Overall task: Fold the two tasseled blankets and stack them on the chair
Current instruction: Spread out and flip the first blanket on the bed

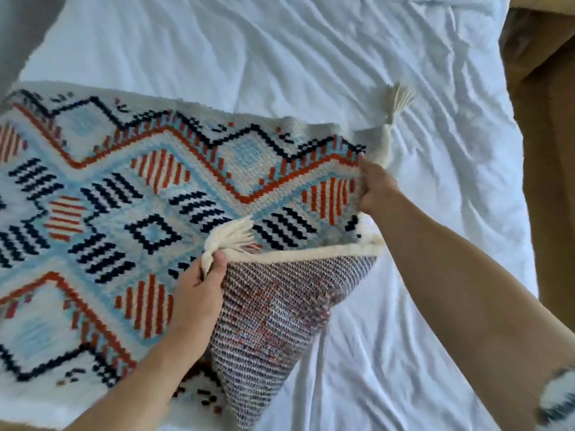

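A woven blanket (124, 219) with blue, orange and black diamond patterns lies across the left half of a white bed (311, 57). Its near right corner is lifted and turned over, showing the speckled underside (280, 306). My left hand (199, 293) pinches that corner at a cream tassel (230, 241). My right hand (375, 185) grips the blanket's far right corner, where another cream tassel (396, 101) sticks out over the sheet. A scrap of a second patterned fabric (557, 399) shows at the bottom right edge. No chair is visible.
The wrinkled white sheet covers the bed's right and far parts. Brown floor (547, 150) runs along the bed's right side. A grey surface (25, 26) shows at the top left corner.
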Tool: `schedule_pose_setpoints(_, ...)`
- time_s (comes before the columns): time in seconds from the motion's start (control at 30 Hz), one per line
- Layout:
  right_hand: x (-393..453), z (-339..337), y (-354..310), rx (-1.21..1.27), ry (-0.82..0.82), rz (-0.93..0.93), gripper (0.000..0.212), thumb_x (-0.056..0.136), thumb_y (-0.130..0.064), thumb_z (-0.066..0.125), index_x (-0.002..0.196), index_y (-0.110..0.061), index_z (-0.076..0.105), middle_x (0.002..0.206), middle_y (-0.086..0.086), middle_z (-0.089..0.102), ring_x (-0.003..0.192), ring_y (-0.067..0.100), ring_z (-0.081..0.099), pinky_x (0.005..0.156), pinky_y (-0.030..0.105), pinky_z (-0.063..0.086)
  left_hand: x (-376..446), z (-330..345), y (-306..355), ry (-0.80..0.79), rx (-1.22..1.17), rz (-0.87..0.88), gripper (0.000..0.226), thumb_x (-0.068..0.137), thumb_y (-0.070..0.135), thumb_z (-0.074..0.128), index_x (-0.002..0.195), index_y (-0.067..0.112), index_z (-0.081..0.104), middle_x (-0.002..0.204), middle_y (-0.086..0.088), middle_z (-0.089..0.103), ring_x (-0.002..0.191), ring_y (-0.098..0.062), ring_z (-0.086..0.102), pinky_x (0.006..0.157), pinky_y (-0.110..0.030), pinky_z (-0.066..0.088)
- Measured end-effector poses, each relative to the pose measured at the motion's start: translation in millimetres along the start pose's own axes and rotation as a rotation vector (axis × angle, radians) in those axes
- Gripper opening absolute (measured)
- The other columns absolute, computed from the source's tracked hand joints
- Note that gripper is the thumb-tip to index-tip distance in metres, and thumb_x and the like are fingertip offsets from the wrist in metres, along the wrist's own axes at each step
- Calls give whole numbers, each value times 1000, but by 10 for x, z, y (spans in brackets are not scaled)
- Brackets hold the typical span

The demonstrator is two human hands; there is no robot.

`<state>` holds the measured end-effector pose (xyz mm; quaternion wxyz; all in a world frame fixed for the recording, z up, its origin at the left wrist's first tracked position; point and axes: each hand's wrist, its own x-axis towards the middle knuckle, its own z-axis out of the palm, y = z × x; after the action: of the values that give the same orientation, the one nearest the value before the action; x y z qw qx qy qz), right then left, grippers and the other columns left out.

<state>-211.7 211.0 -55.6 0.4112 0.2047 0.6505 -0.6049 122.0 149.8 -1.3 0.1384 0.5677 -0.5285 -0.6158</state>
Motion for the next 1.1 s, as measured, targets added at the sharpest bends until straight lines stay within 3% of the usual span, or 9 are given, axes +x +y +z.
schedule_pose_setpoints(0.1,-267,458,-146,-1,-114,-27,29,87,-31,79,105,-10,68,94,14,81,84,30,79,75,49,62,206,-477,18,129,-144,-70,26,98,50,58,99,31,75,106,-6,76,101,-31,69,90,-53,52)
schedule_pose_setpoints(0.33,-1186,2495,-251,-411,-219,-338,15,87,-24,65,99,-20,56,58,-4,61,46,11,59,51,28,48,548,-2078,143,446,-382,-111,20,103,41,53,95,36,71,111,-4,71,104,-27,63,91,-47,48)
schedule_pose_setpoints(0.43,-1615,3588,-128,-527,-233,-448,22,78,-35,63,95,-21,58,70,0,59,61,19,59,57,35,42,667,-3022,123,594,-487,-121,17,103,41,55,102,33,69,115,-6,72,106,-30,67,97,-54,50)
schedule_pose_setpoints(0.57,-2016,5122,237,-602,-350,-603,49,90,-24,59,136,-8,53,85,-5,54,73,12,55,85,40,47,898,-4357,-170,785,-659,-186,16,103,38,57,107,25,66,109,-5,70,91,-24,66,80,-40,51)
schedule_pose_setpoints(0.7,-2175,6667,726,-580,-450,-494,19,87,-22,65,105,-17,58,100,6,58,100,25,64,90,49,58,1201,-5415,-584,952,-764,-295,19,100,40,61,109,24,65,99,0,69,88,-23,65,81,-36,52)
schedule_pose_setpoints(0.8,-2133,7538,1137,-605,-610,-369,29,95,-32,67,112,-9,62,105,17,66,105,34,69,84,50,62,1447,-6023,-1046,1011,-773,-403,65,75,74,70,114,22,68,110,-4,73,95,-27,70,88,-43,57)
schedule_pose_setpoints(0.93,-2056,7681,1922,-937,-591,-428,37,96,-29,66,127,-9,59,106,18,66,82,22,61,73,38,55,1606,-6309,-1607,866,-668,-515,54,93,61,61,121,15,64,117,-11,71,100,-31,67,91,-50,52)
schedule_pose_setpoints(1.03,-1862,7101,2518,-1211,-434,-550,60,89,-36,72,144,-20,53,115,5,68,94,22,64,85,41,57,1537,-6173,-1772,702,-618,-581,54,93,59,60,129,18,58,113,-5,66,103,-30,61,84,-46,49)
schedule_pose_setpoints(1.1,-1809,6602,2750,-1374,-296,-606,62,93,-38,69,148,-20,48,104,0,68,82,23,66,73,36,58,1514,-6079,-1902,637,-586,-661,54,92,53,64,125,10,59,101,-10,65,91,-29,61,82,-44,49)
